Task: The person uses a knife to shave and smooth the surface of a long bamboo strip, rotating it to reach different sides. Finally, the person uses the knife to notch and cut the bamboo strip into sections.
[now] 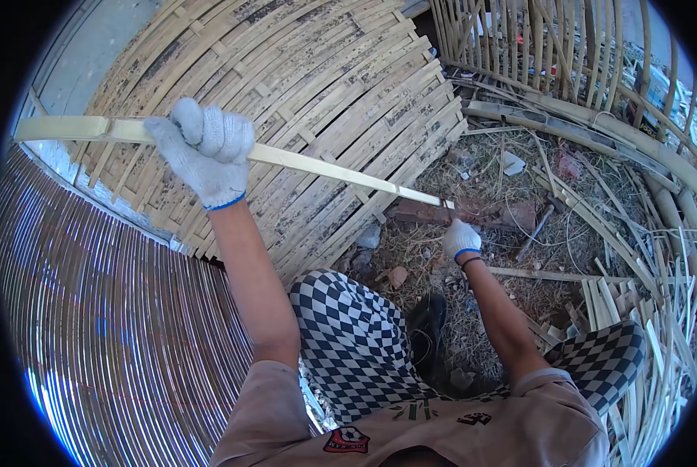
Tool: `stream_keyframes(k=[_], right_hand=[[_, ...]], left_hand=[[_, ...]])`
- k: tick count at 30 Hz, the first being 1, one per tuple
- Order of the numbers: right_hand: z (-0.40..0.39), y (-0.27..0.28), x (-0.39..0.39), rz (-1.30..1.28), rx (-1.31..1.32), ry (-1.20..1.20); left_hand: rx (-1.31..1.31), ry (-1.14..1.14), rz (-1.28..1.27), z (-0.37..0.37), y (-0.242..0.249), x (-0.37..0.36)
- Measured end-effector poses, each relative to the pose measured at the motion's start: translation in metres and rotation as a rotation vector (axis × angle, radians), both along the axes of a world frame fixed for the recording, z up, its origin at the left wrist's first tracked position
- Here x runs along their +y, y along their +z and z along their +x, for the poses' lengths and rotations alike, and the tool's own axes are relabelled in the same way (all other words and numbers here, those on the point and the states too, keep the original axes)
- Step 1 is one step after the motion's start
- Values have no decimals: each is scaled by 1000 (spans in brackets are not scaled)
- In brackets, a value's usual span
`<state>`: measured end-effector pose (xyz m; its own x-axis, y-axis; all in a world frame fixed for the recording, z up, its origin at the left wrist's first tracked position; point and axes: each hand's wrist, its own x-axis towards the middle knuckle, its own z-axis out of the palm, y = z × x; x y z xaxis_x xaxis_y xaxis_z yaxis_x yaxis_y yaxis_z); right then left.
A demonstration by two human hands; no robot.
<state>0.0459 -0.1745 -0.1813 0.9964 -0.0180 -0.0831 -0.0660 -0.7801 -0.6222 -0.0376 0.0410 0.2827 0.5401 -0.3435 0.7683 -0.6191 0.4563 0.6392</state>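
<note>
A long pale bamboo strip (325,167) slants down across the view from the upper left to the ground in front of me. My left hand (212,148), in a white knitted glove, is closed around its raised part, and the free end sticks out beyond the thumb. Down at the strip's lower end is my right hand (463,239), also gloved and closed. From its fingers a thin dark knife-like blade (449,207) reaches up to the strip's tip; its handle is hidden in the fist. Behind that tip lies a reddish-brown block (512,216) on the straw-covered ground.
A large woven bamboo panel (309,101) leans beyond my left arm. A slatted mat (122,303) is at the lower left. A hammer (535,232) lies right of the block. Bamboo poles (589,128) and loose split strips (667,335) lie along the right side.
</note>
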Motion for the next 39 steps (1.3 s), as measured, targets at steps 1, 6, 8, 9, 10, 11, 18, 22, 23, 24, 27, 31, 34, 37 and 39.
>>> stream_keyframes(k=[1,6,8,9,10,11,18,22,23,24,27,31,34,37,39], right_hand=[[-4,14,7,8,-94,23],[-20,59,16,65,-310,78],[-16,28,11,66,-327,74],[-14,5,6,26,-223,32],[-8,-32,-4,-8,-60,3],[-3,-59,-16,-38,103,-26],[-11,-74,-40,61,230,25],[-13,-82,-39,155,249,72],[-15,-77,-36,167,257,67],[-15,-72,-35,180,264,61],[-13,-73,-31,369,322,60],[-32,-30,-31,752,444,97],[-51,12,-22,955,418,46],[-65,61,-16,1018,277,93],[-79,108,-18,1086,216,136]], left_hand=[[1,-13,4,2,1,-1],[-2,-74,29,8,4,-1],[12,-92,32,9,3,1],[23,-92,28,8,3,2],[33,-92,27,7,2,4],[41,-86,18,6,2,6],[-47,738,-293,40,-37,13],[20,1243,-134,84,-83,19],[69,1264,18,95,-99,29],[116,1280,170,105,-109,36],[512,1051,293,119,-136,28],[584,891,309,128,-152,13],[494,866,290,135,-157,12],[435,855,338,137,-156,10],[369,855,220,138,-153,8]])
